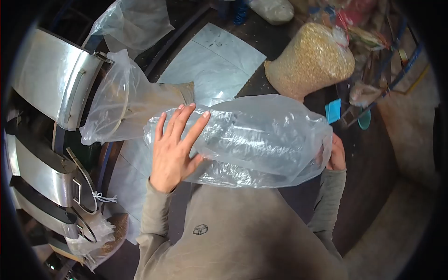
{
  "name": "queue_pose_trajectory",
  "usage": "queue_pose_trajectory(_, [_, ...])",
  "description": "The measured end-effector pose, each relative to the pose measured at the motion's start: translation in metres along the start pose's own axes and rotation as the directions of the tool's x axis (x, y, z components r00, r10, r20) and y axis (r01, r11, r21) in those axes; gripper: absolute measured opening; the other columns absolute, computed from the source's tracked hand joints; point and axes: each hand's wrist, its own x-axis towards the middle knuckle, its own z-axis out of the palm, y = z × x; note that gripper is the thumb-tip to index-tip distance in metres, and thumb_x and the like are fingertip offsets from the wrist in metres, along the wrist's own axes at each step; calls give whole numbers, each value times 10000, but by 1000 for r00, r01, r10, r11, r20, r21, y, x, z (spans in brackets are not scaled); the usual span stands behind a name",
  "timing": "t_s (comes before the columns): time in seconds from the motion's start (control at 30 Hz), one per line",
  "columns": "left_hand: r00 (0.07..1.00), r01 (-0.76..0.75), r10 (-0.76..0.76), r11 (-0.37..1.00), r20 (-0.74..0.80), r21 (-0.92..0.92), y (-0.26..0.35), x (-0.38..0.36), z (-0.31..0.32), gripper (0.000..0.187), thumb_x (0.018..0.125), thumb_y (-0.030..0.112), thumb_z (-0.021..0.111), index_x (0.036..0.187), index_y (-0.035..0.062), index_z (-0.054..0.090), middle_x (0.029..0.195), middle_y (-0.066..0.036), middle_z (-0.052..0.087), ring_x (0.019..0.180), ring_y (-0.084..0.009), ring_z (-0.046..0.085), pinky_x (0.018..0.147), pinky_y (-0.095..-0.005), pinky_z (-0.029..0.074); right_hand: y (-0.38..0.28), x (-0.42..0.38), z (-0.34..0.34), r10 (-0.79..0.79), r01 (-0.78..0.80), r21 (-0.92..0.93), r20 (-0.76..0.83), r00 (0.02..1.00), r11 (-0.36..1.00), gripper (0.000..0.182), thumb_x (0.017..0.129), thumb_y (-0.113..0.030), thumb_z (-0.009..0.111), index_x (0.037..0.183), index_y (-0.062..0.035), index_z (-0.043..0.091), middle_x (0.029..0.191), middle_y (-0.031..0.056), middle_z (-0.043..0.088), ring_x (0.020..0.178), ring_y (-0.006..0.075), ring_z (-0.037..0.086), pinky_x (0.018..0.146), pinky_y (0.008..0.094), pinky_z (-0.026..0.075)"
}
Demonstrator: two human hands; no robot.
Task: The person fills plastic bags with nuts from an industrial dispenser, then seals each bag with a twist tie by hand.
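A large clear plastic bag (261,140) stretches sideways in front of my body, puffed out and wrinkled. My left hand (176,147) lies against its left end with the fingers spread. At the bag's right end, my right hand (337,153) has its fingers curled at the edge, partly hidden behind the plastic. Left of the bag, another clear bag (123,100) with some brownish content hangs by a metal machine.
Metal machine housings (53,77) line the left side. A full bag of yellowish grain-like pieces (312,60) stands at the upper right, near a blue object (333,111) and a teal scoop-like item (364,119). Pale floor tiles (212,60) lie ahead.
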Motion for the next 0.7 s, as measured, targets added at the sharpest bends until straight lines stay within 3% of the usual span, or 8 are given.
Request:
queue_pose_trajectory(0.07, [983,176,-170,981,71,-78,-21,21,42,482,876,198,751,1327,72,638,1177,-115,637,1112,-306,622,1085,-445,392,-31,24,9,1,-1,-26,4,1000,1000,309,966,-110,534,1234,14,625,1000,94,714,759,156,704,653,269,558])
queue_pose_trajectory(0.13, [983,151,-159,985,-95,-88,-33,44,61,336,823,118,771,1149,64,709,940,-82,633,912,-277,633,890,-406,469,-63,44,0,198,-179,-608,-37,980,774,473,941,-64,545,1405,30,531,1106,179,702,936,282,717,865,394,565])
queue_pose_trajectory(0.2, [950,269,-302,922,-79,-278,-27,67,64,134,812,74,742,943,48,732,759,-69,600,730,-264,592,690,-378,455,-118,49,46,-414,241,-971,218,884,4,504,949,-139,590,1432,-9,531,1326,256,609,1194,400,624,1023,432,480])
queue_pose_trajectory(0.27, [940,227,-294,918,-174,-324,-21,101,65,21,812,59,719,824,43,723,655,-51,562,578,-250,515,569,-366,399,-170,60,105,-520,180,-976,215,826,-119,632,904,-244,696,1465,-21,509,1516,274,454,1401,455,443,1149,499,346])
queue_pose_trajectory(0.33, [953,139,-240,889,-186,-436,-22,136,60,66,785,73,699,833,39,730,643,-65,559,521,-247,478,546,-359,395,-198,80,144,-251,526,-850,507,825,11,763,828,-292,779,1495,-57,491,1573,235,422,1435,438,421,1160,564,307])
queue_pose_trajectory(0.37, [959,36,-171,864,-226,-502,-22,154,55,123,742,81,697,847,34,740,643,-64,563,506,-241,474,517,-363,382,-203,93,173,-94,499,-866,500,861,-33,855,746,-268,829,1506,-84,484,1576,222,418,1455,408,405,1168,613,269])
queue_pose_trajectory(0.47, [927,-301,67,720,-368,-626,-74,227,64,316,611,102,692,905,16,766,651,-57,583,510,-228,515,473,-360,398,-194,187,188,-243,239,-948,288,926,-210,906,692,-205,861,1513,-119,486,1549,199,451,1435,390,430,1178,595,272])
queue_pose_trajectory(0.7, [978,-169,-15,538,-210,-826,-154,332,102,140,775,96,758,874,78,661,774,-41,608,639,-244,638,593,-366,506,-176,354,157,-200,113,-925,196,960,-363,833,643,-15,772,1442,-141,576,1346,188,622,1301,354,569,1153,529,358])
